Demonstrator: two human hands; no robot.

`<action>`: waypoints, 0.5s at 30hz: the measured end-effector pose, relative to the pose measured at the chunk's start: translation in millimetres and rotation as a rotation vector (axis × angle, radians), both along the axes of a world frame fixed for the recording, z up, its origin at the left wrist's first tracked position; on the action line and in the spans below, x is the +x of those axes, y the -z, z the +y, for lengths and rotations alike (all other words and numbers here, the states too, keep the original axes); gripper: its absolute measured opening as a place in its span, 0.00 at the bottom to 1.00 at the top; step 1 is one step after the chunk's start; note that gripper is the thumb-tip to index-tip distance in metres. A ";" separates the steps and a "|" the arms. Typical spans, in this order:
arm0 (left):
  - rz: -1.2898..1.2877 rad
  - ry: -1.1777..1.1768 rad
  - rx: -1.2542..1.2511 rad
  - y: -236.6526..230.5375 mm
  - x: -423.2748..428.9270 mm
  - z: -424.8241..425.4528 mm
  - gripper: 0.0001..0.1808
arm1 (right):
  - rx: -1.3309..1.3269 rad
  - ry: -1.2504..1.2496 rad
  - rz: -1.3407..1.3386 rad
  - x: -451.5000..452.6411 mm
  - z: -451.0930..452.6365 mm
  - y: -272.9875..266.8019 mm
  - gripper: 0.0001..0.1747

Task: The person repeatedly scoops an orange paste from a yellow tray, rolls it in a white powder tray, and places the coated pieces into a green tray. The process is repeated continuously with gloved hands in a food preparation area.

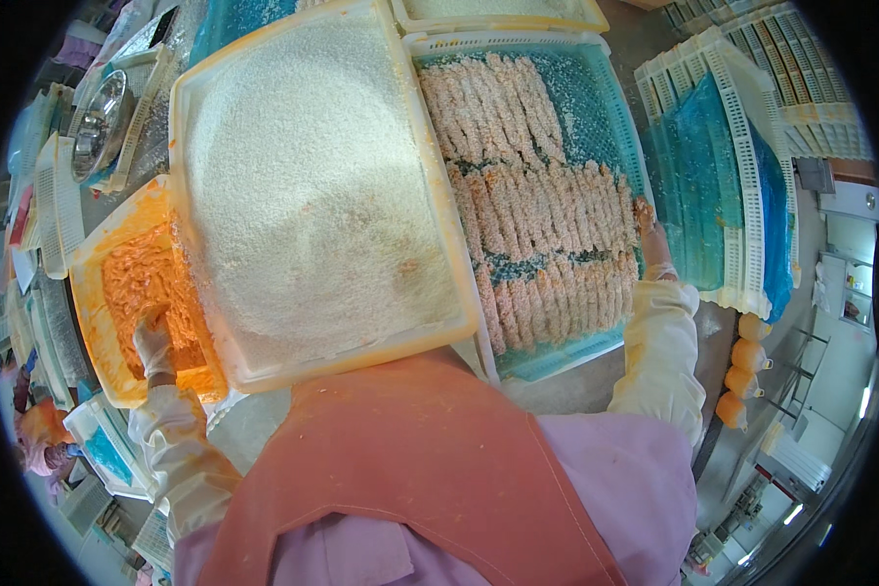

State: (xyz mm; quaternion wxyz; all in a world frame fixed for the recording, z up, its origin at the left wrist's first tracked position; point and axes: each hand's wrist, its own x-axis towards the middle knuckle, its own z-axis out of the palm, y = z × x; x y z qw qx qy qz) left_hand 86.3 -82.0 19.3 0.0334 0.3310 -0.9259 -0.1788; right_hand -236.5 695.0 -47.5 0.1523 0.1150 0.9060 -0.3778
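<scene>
My gloved left hand (154,343) reaches into a pale tub (91,275) at the left. Its fingertips are sunk in a wet orange mass (143,275), so whatever they hold is hidden. Beside the tub lies a large tray of white crumbs (300,161), slightly browned near its lower right. Crumb-coated strips (549,209) fill three rows in a shallow white crate (487,351) lined with blue-green mesh (593,102). My right hand (652,238) is at the crate's right side, by the end of the middle row. Crumbs cling to its fingers, and their grip is unclear.
Stacked white crates (747,176) with blue plastic sheeting (696,183) stand close on the right. A metal bowl (102,124) sits in a crate at upper left. Orange-filled jugs (747,355) line the floor. Another person (40,432) is at far left.
</scene>
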 end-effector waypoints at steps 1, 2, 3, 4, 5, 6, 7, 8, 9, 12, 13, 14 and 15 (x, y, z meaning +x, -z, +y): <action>-0.016 0.014 -0.016 9.4 1.0 -6.5 0.12 | -0.010 0.007 0.007 -1.1 9.0 7.2 0.36; -0.033 0.029 -0.031 19.5 1.9 -13.6 0.12 | -0.007 -0.016 0.042 -11.9 20.3 28.7 0.36; -0.076 0.034 -0.051 29.3 2.8 -19.3 0.14 | -0.007 -0.043 0.076 -18.3 27.4 42.0 0.35; -0.118 0.032 -0.068 40.0 5.3 -24.0 0.15 | -0.026 -0.052 0.089 -18.9 27.3 42.5 0.35; -0.160 0.031 -0.085 48.4 8.0 -29.7 0.17 | -0.044 -0.060 0.102 -18.3 26.4 43.2 0.34; -0.360 -0.092 -0.048 50.5 6.8 -32.5 0.18 | -0.062 -0.066 0.114 -14.9 22.2 41.5 0.34; -0.476 -0.144 -0.036 57.0 9.2 -38.2 0.18 | -0.081 -0.071 0.126 -10.9 17.6 39.5 0.33; -0.558 -0.168 -0.017 62.7 12.5 -40.4 0.17 | -0.099 -0.077 0.138 -6.5 12.4 36.8 0.33; -0.574 -0.158 0.011 71.8 19.4 -44.8 0.17 | -0.112 -0.083 0.151 -3.3 8.3 30.9 0.32; -0.560 -0.119 0.066 96.4 33.7 -39.4 0.16 | 0.044 -0.077 0.060 9.9 0.3 8.8 0.31; -0.544 -0.104 0.074 103.7 30.0 -34.1 0.16 | 0.124 -0.077 0.005 16.8 -5.2 0.7 0.30; -0.526 -0.077 0.085 109.0 24.2 -30.8 0.16 | 0.203 -0.082 -0.048 22.6 -17.2 -6.8 0.30; -0.512 -0.058 0.093 113.9 18.3 -26.6 0.15 | 0.159 -0.150 0.026 24.3 -41.6 -18.8 0.29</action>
